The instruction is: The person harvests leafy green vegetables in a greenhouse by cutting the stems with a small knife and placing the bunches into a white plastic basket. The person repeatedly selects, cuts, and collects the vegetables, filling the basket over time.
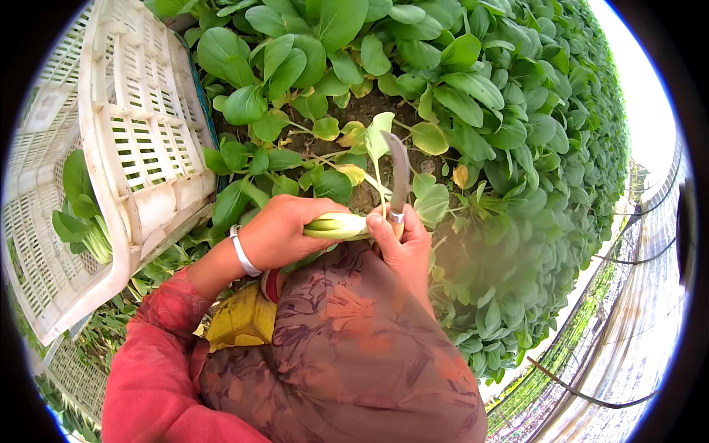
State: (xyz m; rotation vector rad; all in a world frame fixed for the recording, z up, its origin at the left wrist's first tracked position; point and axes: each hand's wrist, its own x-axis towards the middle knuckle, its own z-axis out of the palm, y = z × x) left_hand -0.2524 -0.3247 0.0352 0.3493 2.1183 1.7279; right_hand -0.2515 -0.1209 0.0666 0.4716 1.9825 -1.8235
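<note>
My left hand [279, 232] grips the pale green stalk end of a bok choy plant [338, 225], held level above my knee. A silver bangle [241, 252] sits on that wrist. My right hand [402, 247] is closed around the handle of a knife [397, 173], whose curved blade points up and away, right beside the plant's leaves [380, 133]. The two hands nearly touch at the stalk.
A white slatted plastic crate [140, 159] stands at the left with cut bok choy [81, 214] inside. Dense rows of bok choy [509, 125] fill the soil bed ahead and to the right. My patterned trouser knee [347, 347] lies below the hands.
</note>
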